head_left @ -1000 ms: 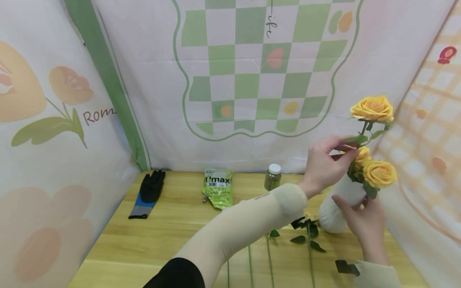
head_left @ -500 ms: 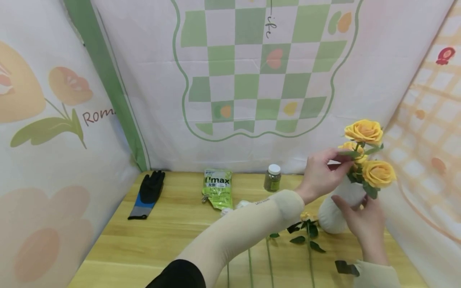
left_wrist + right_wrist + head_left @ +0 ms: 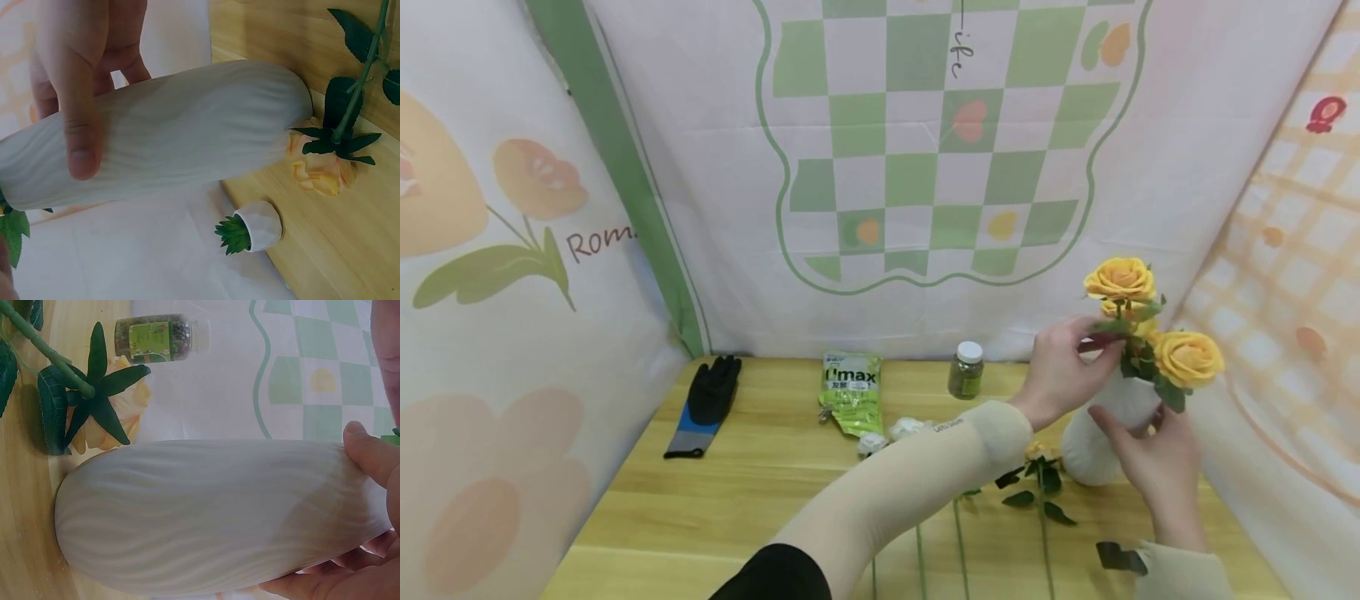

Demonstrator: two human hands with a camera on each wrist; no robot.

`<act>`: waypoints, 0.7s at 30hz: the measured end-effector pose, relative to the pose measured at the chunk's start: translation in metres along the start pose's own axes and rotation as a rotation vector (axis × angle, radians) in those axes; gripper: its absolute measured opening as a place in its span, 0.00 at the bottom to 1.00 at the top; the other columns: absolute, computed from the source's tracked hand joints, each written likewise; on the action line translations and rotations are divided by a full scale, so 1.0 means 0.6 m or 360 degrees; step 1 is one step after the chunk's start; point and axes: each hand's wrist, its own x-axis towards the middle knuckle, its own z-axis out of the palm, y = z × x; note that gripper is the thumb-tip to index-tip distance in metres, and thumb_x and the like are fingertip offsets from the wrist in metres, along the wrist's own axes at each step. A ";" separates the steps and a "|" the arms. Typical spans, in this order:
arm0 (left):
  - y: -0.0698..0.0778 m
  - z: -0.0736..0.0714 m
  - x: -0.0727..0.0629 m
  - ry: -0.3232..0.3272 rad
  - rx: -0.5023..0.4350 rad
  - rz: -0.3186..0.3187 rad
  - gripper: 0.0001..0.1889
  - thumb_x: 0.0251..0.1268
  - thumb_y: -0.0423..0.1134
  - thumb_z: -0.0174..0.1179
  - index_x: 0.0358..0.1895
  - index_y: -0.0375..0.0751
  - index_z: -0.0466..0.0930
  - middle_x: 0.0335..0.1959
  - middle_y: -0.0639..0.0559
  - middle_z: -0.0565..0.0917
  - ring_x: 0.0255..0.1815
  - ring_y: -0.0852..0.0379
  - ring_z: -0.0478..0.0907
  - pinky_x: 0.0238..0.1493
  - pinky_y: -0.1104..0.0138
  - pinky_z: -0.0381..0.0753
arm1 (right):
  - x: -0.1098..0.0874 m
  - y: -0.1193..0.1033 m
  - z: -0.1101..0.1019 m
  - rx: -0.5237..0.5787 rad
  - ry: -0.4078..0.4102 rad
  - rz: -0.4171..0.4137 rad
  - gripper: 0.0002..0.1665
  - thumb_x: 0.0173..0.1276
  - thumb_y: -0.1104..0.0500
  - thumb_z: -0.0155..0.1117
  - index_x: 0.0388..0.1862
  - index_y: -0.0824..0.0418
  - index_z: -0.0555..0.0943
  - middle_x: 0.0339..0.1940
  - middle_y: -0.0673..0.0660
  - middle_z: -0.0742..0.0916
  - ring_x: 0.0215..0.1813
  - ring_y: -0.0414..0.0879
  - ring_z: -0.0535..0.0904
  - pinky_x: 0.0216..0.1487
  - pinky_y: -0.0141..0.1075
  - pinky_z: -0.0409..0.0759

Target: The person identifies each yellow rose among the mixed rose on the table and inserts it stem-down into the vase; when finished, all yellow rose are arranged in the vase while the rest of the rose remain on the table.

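My left hand (image 3: 1067,358) pinches the stem of a yellow rose (image 3: 1120,279) just above the mouth of a white ribbed vase (image 3: 1092,450). My right hand (image 3: 1161,471) grips the vase's upper part, its thumb (image 3: 81,144) on one side and its fingers on the other. The vase leans, its base on the table. Another yellow rose (image 3: 1189,360) leans out over the rim to the right, and a third is partly hidden behind the held bloom. In the right wrist view only a strip of my left hand (image 3: 387,356) shows at the top right.
A peach-yellow rose (image 3: 122,406) lies beside the vase base. Several stems and white flowers (image 3: 906,427) lie partly under my left forearm. Farther back are a jar (image 3: 966,373), a green bag (image 3: 852,392), and a glove (image 3: 709,404). A potted succulent (image 3: 259,226) stands beyond the vase.
My left hand has lowered the rose and moved it left, so its bloom now sits nearer the others. My right hand and the vase stay almost where they were.
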 end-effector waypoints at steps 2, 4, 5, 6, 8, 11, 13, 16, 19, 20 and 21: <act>-0.001 0.002 -0.001 -0.0003 0.0046 -0.0028 0.09 0.78 0.34 0.66 0.56 0.40 0.87 0.52 0.51 0.91 0.50 0.76 0.84 0.53 0.84 0.79 | 0.000 -0.001 0.000 -0.0015 0.0010 0.0003 0.57 0.66 0.48 0.83 0.89 0.45 0.61 0.81 0.61 0.75 0.75 0.66 0.73 0.70 0.65 0.77; -0.001 0.003 -0.001 -0.0026 0.0121 -0.0080 0.09 0.78 0.36 0.65 0.55 0.43 0.89 0.50 0.55 0.91 0.48 0.76 0.84 0.52 0.84 0.79 | 0.000 -0.001 0.001 -0.0009 0.0023 -0.0008 0.57 0.66 0.50 0.83 0.88 0.45 0.63 0.80 0.60 0.76 0.75 0.65 0.74 0.69 0.54 0.80; -0.002 0.004 0.000 -0.0046 0.0163 -0.0109 0.09 0.78 0.37 0.65 0.55 0.45 0.90 0.48 0.58 0.92 0.47 0.77 0.84 0.51 0.85 0.78 | 0.001 -0.001 0.001 -0.0010 0.0027 -0.0016 0.56 0.65 0.50 0.84 0.88 0.47 0.63 0.79 0.61 0.76 0.74 0.65 0.75 0.66 0.48 0.81; -0.002 0.005 0.001 -0.0069 0.0204 -0.0139 0.10 0.78 0.38 0.65 0.54 0.47 0.91 0.46 0.60 0.92 0.46 0.78 0.84 0.50 0.86 0.77 | 0.001 -0.001 0.001 -0.0002 0.0038 -0.0031 0.56 0.65 0.51 0.84 0.87 0.47 0.64 0.79 0.60 0.77 0.74 0.64 0.75 0.63 0.41 0.81; -0.003 0.008 0.001 -0.0142 0.0277 -0.0219 0.10 0.78 0.41 0.65 0.54 0.51 0.92 0.43 0.65 0.92 0.44 0.78 0.83 0.47 0.87 0.76 | 0.002 0.000 0.001 0.0004 0.0043 -0.0047 0.56 0.64 0.51 0.85 0.86 0.47 0.66 0.78 0.60 0.77 0.73 0.63 0.75 0.53 0.28 0.76; -0.002 0.011 0.001 -0.0247 0.0318 -0.0359 0.11 0.78 0.45 0.64 0.55 0.56 0.93 0.42 0.70 0.91 0.42 0.80 0.82 0.44 0.87 0.75 | 0.003 0.002 0.002 0.0028 0.0043 -0.0067 0.56 0.63 0.52 0.86 0.86 0.46 0.66 0.78 0.60 0.77 0.72 0.64 0.75 0.45 0.22 0.70; -0.003 0.013 0.000 -0.0291 0.0306 -0.0423 0.11 0.78 0.46 0.64 0.55 0.57 0.93 0.43 0.70 0.91 0.42 0.81 0.82 0.43 0.86 0.76 | 0.003 0.002 0.002 0.0036 0.0040 -0.0069 0.56 0.62 0.52 0.86 0.86 0.45 0.67 0.79 0.59 0.77 0.72 0.63 0.75 0.44 0.22 0.70; -0.004 0.013 0.000 -0.0321 0.0276 -0.0458 0.11 0.79 0.47 0.64 0.56 0.58 0.93 0.44 0.71 0.91 0.40 0.82 0.81 0.42 0.87 0.77 | 0.003 0.002 0.002 0.0037 0.0055 -0.0079 0.56 0.62 0.53 0.87 0.85 0.45 0.68 0.78 0.58 0.78 0.72 0.62 0.75 0.46 0.23 0.70; -0.005 0.012 0.000 -0.0330 0.0248 -0.0445 0.11 0.78 0.46 0.65 0.55 0.58 0.93 0.46 0.70 0.91 0.42 0.83 0.80 0.43 0.87 0.76 | 0.001 0.002 0.002 0.0041 0.0067 -0.0092 0.56 0.61 0.53 0.87 0.85 0.45 0.68 0.77 0.58 0.79 0.70 0.61 0.76 0.45 0.22 0.70; -0.005 0.011 -0.001 -0.0333 0.0239 -0.0433 0.11 0.77 0.46 0.66 0.55 0.57 0.93 0.46 0.70 0.91 0.42 0.83 0.80 0.43 0.87 0.76 | 0.000 0.002 0.002 0.0045 0.0068 -0.0095 0.56 0.61 0.54 0.87 0.85 0.45 0.68 0.77 0.59 0.79 0.70 0.61 0.76 0.45 0.21 0.70; -0.004 0.011 -0.001 -0.0333 0.0232 -0.0423 0.11 0.77 0.47 0.67 0.55 0.57 0.93 0.47 0.70 0.91 0.43 0.83 0.80 0.44 0.87 0.76 | 0.000 0.002 0.001 0.0050 0.0067 -0.0096 0.56 0.62 0.53 0.86 0.85 0.44 0.67 0.77 0.58 0.78 0.70 0.61 0.76 0.45 0.21 0.69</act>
